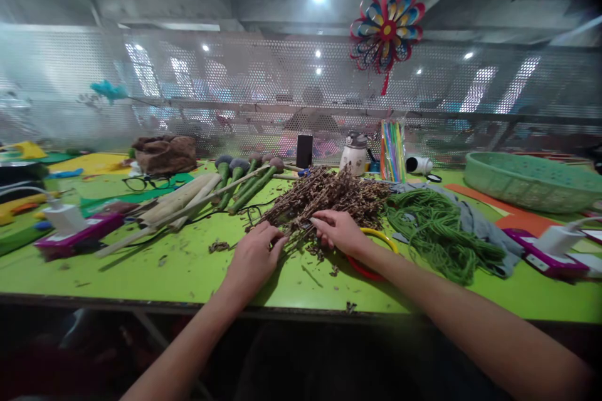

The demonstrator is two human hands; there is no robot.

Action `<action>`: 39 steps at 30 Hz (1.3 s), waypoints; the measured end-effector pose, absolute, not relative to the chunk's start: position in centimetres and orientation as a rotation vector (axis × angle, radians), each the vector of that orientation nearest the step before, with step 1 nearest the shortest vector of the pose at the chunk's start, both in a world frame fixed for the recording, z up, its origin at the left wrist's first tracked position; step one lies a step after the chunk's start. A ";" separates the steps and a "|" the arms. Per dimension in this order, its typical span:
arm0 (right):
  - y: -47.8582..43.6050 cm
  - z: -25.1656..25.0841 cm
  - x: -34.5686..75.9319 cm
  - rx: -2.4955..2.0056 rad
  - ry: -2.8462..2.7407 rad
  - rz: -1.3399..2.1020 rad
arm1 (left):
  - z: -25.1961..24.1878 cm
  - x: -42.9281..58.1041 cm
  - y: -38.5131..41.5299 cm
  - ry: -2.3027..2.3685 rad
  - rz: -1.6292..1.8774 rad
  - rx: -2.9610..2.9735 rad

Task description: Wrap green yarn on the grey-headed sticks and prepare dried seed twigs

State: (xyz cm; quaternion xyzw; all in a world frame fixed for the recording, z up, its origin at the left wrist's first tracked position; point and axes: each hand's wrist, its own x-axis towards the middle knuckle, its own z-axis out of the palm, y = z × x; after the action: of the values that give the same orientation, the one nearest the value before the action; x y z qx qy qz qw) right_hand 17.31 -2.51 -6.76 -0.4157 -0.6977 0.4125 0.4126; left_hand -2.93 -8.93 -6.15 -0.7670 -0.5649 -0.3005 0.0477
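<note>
A heap of dried brown plant sprigs [329, 194] lies in the middle of the green table [155, 276]. At its near left edge my left hand [256, 257] is closed, with thumb and fingers pinching thin dried plant stems. My right hand [343, 235] is at the front of the same heap, its thumb and fingers drawn together on the stems there; exactly how many it holds is hidden. Under my right wrist lies a red and yellow ring [376, 238]. Crumbled plant bits are scattered around both hands.
Green yarn [437, 232] lies on grey cloth to the right, before a green basket [531, 178]. Green stalks with grey heads [239, 169] and pale sticks [183, 197] lie left. A white flask [353, 153] and phone [305, 150] stand behind; purple power strips [79, 235] flank the work.
</note>
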 end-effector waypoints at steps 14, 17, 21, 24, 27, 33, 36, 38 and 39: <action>-2.1 -5.4 17.7 -1.065 -1.330 1.497 | -5.9 -2.8 -9.0 -1.947 -0.863 -2.329; -2.0 -4.8 17.5 -1.054 -1.320 1.565 | -5.8 -2.8 -8.9 -1.959 -0.826 -2.318; -1.6 -3.6 16.9 -0.991 -1.228 1.637 | -5.8 -2.8 -9.0 -1.945 -0.823 -2.300; -1.2 -3.3 16.5 -0.960 -1.184 1.626 | -5.9 -2.9 -9.1 -1.952 -0.857 -2.301; -0.8 -4.1 16.2 -0.939 -1.178 1.597 | -6.0 -3.0 -9.0 -1.961 -0.867 -2.305; -0.5 -5.7 16.2 -0.875 -1.167 1.580 | -6.1 -3.0 -8.8 -1.970 -0.840 -2.271; -0.6 -5.8 16.3 -0.836 -1.166 1.579 | -6.2 -3.0 -8.9 -1.983 -0.819 -2.261; -0.8 -5.7 16.4 -0.815 -1.162 1.580 | -6.1 -3.0 -8.9 -1.988 -0.792 -2.245; -0.8 -5.6 16.4 -0.806 -1.158 1.580 | -6.1 -3.0 -8.9 -1.991 -0.782 -2.233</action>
State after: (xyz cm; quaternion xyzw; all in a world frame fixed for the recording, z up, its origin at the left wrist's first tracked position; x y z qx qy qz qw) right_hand 16.40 -0.85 -5.63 -0.3319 -0.4768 0.6504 0.4894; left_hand -2.97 -8.92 -6.10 -0.7220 -0.6436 -0.2529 0.0247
